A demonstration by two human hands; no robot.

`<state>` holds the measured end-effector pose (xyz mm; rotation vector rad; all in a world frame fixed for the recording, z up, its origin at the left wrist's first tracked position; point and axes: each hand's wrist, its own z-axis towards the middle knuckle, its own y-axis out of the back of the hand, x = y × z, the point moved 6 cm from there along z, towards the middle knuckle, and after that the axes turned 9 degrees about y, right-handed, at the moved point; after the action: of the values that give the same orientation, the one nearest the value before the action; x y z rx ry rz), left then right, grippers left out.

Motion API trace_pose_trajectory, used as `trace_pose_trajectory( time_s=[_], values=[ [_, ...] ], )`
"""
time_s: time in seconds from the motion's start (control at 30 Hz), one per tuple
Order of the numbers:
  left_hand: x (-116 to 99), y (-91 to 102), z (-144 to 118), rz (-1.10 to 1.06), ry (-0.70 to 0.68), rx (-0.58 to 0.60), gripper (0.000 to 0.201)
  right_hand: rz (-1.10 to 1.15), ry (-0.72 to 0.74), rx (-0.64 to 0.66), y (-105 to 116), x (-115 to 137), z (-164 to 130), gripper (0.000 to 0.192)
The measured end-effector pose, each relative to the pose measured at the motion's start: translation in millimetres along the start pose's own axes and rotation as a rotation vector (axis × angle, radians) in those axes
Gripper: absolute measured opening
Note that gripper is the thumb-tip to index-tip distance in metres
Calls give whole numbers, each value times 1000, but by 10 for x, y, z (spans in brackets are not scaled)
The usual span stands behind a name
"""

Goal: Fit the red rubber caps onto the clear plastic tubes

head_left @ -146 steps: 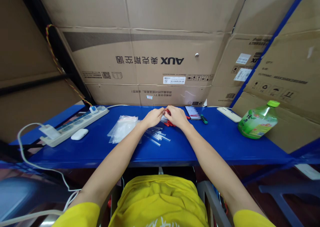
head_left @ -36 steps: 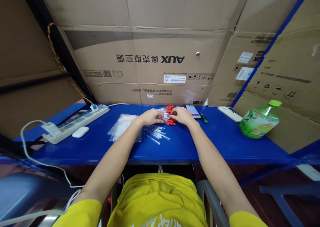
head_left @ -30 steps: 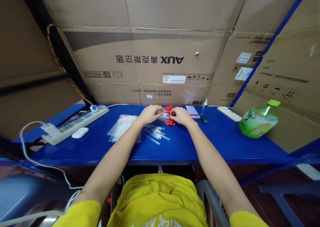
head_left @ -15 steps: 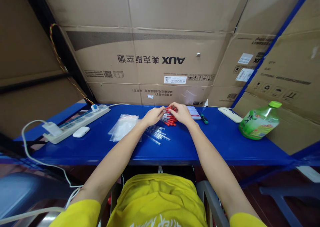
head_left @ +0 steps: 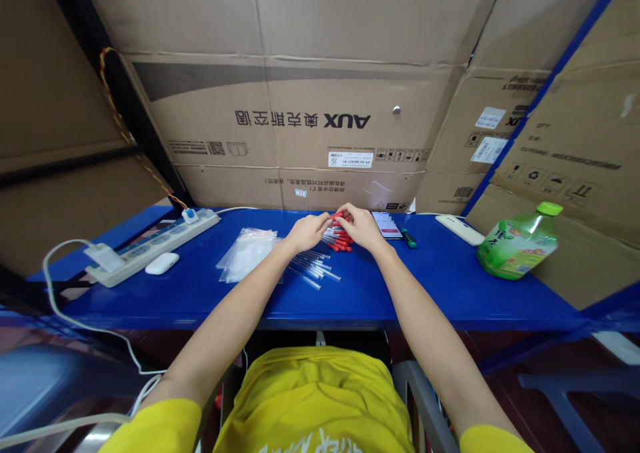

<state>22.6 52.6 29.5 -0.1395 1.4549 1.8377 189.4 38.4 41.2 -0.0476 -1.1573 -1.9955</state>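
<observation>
My left hand (head_left: 308,232) is closed in a pinch above the table, its fingertips almost meeting those of my right hand (head_left: 362,226). Between them shows a small red-handled screwdriver (head_left: 338,216), its thin shaft end at my left fingers and its red end in my right fingers. Fingers partly hide it. Just below lies a pile of several red-handled screwdrivers (head_left: 342,245), shafts pointing left. Nearer to me, several clear plastic tubes (head_left: 316,270) are scattered beside my left wrist. Clear zip bags (head_left: 246,256) lie stacked left of my left forearm.
A phone (head_left: 387,225) and a green-and-black tool (head_left: 409,238) lie right of my right hand. Farther right are a white device (head_left: 460,229) and a green bottle (head_left: 520,245). A power strip (head_left: 155,245) and white earbud case (head_left: 162,262) lie left. Cardboard (head_left: 300,86) walls the back.
My hands have come slightly closer together around the screwdriver, the right one shifting a little left. More of the phone shows. The pile, tubes and bags stay put.
</observation>
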Motion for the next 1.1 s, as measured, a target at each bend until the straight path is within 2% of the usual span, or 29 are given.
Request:
trace_pose_trajectory(
  time_s=[0.13,0.23,0.33,0.43,0.63,0.8,0.97,1.1],
  values=[
    [14,69,32,-126,32,-61,26,-32,-37,-27,19,-39,2,19],
    [85,151,80,-529,150,-109,32,-56,-78,-100,81,-74,1,20],
    [145,151,108,-1030,291,-78,43,-37,-88,-151,116,-67,-2,22],
    [109,132,103,-1248,330,-54,49,-4,-51,-148,75,2,0,23],
    [-22,125,52,-1187,290,-128,61,-12,3,-28,-173,163,5,22],
    [-93,134,39,-1160,260,-115,63,-80,6,34,-313,252,1,27],
    [-98,189,34,-1065,244,-109,63,-75,-35,-16,-263,260,-6,30],
    [-100,189,46,-1156,182,-67,59,-44,-79,-57,-186,227,-15,31]
  ],
)
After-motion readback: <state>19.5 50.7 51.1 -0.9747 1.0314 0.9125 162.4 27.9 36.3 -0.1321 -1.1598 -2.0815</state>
